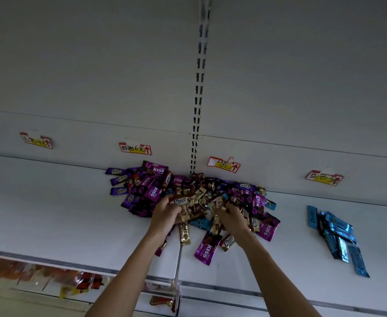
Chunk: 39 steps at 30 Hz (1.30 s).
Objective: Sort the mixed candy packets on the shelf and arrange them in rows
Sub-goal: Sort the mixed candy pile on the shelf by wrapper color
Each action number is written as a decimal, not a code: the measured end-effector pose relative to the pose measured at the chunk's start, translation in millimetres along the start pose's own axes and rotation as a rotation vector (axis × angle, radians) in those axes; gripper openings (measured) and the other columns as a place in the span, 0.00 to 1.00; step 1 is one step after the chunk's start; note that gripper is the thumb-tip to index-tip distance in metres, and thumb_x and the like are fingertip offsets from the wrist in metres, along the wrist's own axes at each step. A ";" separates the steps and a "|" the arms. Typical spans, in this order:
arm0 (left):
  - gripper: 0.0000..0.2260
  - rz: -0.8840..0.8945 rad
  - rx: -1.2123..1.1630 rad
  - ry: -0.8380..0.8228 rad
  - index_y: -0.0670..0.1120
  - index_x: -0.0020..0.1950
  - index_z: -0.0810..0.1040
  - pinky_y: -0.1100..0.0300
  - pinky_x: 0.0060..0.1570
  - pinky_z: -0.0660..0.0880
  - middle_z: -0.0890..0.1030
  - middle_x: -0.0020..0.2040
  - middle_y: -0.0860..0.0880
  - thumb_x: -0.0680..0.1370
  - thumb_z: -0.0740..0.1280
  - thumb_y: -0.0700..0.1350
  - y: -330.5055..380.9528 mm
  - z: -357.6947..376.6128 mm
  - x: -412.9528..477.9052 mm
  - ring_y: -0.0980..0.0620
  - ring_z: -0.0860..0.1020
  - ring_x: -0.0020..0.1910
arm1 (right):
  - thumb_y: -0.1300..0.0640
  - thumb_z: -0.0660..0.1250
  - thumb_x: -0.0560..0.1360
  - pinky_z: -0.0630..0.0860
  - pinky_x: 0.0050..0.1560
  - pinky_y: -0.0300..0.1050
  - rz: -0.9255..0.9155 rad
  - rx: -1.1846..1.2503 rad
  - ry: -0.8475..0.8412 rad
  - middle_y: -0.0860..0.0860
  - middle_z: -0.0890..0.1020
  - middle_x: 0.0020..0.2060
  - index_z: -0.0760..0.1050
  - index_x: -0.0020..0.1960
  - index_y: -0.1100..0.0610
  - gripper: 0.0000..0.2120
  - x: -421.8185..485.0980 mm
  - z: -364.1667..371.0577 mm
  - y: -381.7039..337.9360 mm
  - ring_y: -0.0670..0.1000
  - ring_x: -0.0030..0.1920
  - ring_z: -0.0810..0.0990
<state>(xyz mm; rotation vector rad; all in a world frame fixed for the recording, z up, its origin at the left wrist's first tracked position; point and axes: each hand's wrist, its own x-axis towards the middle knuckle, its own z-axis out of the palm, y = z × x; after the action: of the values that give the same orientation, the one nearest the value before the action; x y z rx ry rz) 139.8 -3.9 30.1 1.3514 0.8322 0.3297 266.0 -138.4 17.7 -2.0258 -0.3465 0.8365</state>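
My left hand [165, 215] grips gold Choco bundle [183, 200]; right hand [233, 219] pinches another in pile [152, 193]. Overfull grip, packets may slide off shelf [73, 213].

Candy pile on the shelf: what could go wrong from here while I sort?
Your left hand and right hand both grip gold Choco packets; one may drop into the pile unnoticed. The purple Kiss packet lies near the front edge of the shelf; a careless sweep might knock it off.

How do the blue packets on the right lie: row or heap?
Loose heap: the blue packets overlap at differing angles, flat on the shelf.
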 end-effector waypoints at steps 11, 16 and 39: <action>0.10 -0.047 0.148 0.097 0.44 0.54 0.68 0.58 0.36 0.75 0.76 0.43 0.45 0.74 0.64 0.38 -8.4 6.5 -6.8 0.50 0.76 0.38 | 0.60 0.57 0.79 0.64 0.25 0.36 0.011 0.065 0.053 0.52 0.72 0.32 0.69 0.45 0.59 0.06 -14.7 11.4 6.8 0.46 0.27 0.67; 0.09 0.265 0.346 0.263 0.44 0.58 0.66 0.71 0.31 0.72 0.73 0.42 0.52 0.79 0.58 0.35 -16.1 5.2 -17.5 0.57 0.73 0.35 | 0.61 0.57 0.79 0.66 0.22 0.33 -0.024 0.041 0.081 0.54 0.80 0.38 0.71 0.52 0.62 0.06 -20.3 14.8 11.8 0.46 0.29 0.73; 0.14 0.216 0.785 0.235 0.36 0.65 0.66 0.65 0.42 0.66 0.72 0.58 0.40 0.80 0.57 0.40 -42.7 21.5 -29.5 0.54 0.69 0.45 | 0.62 0.58 0.79 0.67 0.24 0.38 -0.077 0.046 0.096 0.53 0.77 0.32 0.70 0.51 0.62 0.05 -35.7 -0.4 27.3 0.48 0.26 0.71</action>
<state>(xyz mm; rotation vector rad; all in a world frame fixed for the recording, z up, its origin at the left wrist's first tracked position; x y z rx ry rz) 124.0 -48.4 -0.4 2.1742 1.0676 0.3480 238.1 -173.0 10.7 -1.9898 -0.3452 0.6912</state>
